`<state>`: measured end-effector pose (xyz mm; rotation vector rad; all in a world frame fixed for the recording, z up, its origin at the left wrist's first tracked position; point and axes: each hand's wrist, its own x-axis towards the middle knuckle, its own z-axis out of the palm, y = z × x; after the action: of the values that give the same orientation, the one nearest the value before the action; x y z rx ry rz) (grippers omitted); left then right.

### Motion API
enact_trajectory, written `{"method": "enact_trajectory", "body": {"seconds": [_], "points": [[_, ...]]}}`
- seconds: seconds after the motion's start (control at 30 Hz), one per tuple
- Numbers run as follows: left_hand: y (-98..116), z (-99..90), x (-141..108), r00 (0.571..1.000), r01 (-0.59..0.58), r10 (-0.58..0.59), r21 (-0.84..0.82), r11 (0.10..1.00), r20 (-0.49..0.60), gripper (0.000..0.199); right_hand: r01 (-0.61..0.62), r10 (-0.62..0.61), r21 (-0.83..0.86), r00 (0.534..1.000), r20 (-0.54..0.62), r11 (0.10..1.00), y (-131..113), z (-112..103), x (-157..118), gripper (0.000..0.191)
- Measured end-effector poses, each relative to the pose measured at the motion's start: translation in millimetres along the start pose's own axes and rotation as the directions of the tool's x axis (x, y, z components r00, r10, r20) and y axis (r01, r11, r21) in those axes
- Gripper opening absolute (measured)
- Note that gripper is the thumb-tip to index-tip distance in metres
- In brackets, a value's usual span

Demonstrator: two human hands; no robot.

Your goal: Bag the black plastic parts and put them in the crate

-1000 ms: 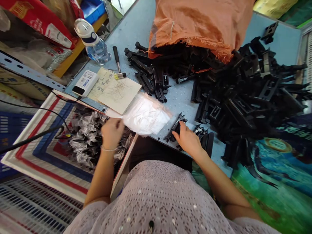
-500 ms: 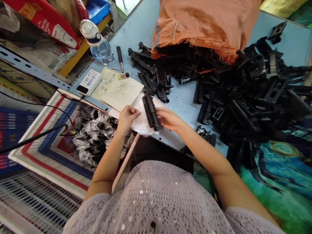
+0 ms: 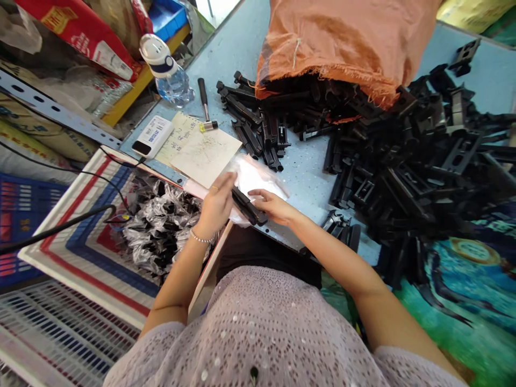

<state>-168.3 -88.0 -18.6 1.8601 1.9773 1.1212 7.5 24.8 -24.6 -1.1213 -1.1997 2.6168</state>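
The left hand [image 3: 220,201] has its fingers bent and close together around the top end of a long black part [image 3: 248,207]. The right hand [image 3: 276,208] is at the other end, with its fingers a bit bent and a little apart. Its fingertips are by the side of the part, but I can't tell if they pinch it. The part is tilted, over the front edge of the blue table [image 3: 304,180] and in front of a stack of thin white bags [image 3: 256,177]. A bead bracelet [image 3: 201,238] is on the left wrist.

Just beside the bags is some paper with writing [image 3: 205,156]. A white box with a black end [image 3: 153,137], a tool with a black handle [image 3: 203,94] and a water bottle [image 3: 173,80] are near the paper. On the other side, a big pile of black parts [image 3: 403,166] comes out from under an orange sack [image 3: 346,40]. By the left arm, a white basket with red and blue stripes [image 3: 52,250] has lots of black things in shiny see-through plastic [image 3: 159,228] in it
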Motion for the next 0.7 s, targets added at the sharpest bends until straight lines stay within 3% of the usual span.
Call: {"method": "enact_trajectory", "body": {"seconds": [0.07, 0.13, 0.2, 0.3, 0.4, 0.5, 0.6, 0.67, 0.7], "points": [[16, 4.2, -16, 0.988, -0.142, 0.145, -0.052, 0.988, 0.057, 0.061, 0.062, -0.052, 0.148, 0.996, -0.071, 0.987, 1, 0, 0, 0.067], [25, 7.9, -29, 0.977, -0.195, 0.203, -0.114, 0.974, 0.06, 0.063, 0.099, -0.085, 0.236, 0.994, -0.069, 0.967, 1, 2, -5, 0.077], [26, 9.0, -38, 0.987, -0.161, 0.161, -0.123, 0.979, -0.011, 0.063, 0.106, -0.109, 0.293, 0.994, -0.008, 0.95, 0, 5, -15, 0.067], [20, 6.8, -42, 0.985, -0.07, 0.06, -0.053, 0.996, -0.164, 0.067, 0.066, -0.105, 0.361, 0.99, 0.09, 0.93, -4, 10, -30, 0.034], [23, 5.8, -46, 0.966, -0.109, 0.107, 0.006, 0.994, -0.235, 0.073, 0.038, -0.082, 0.327, 0.989, 0.123, 0.944, -7, 14, -34, 0.032], [37, 9.8, -50, 0.953, -0.283, 0.28, -0.012, 0.959, -0.118, 0.077, 0.17, -0.169, 0.182, 0.985, -0.02, 0.969, -4, 16, -28, 0.048], [51, 10.9, -50, 0.947, -0.302, 0.308, -0.066, 0.951, 0.095, 0.075, 0.327, -0.359, -0.19, 0.918, -0.169, 0.926, 6, 22, -28, 0.039], [61, 1.0, -51, 0.949, -0.27, 0.277, -0.066, 0.961, 0.148, 0.072, 0.362, -0.463, -0.437, 0.874, -0.147, 0.823, 12, 26, -38, 0.022], [67, -9.0, -53, 0.955, -0.252, 0.258, -0.06, 0.966, 0.148, 0.07, 0.373, -0.476, -0.512, 0.876, -0.082, 0.774, 13, 27, -47, 0.016]]}}
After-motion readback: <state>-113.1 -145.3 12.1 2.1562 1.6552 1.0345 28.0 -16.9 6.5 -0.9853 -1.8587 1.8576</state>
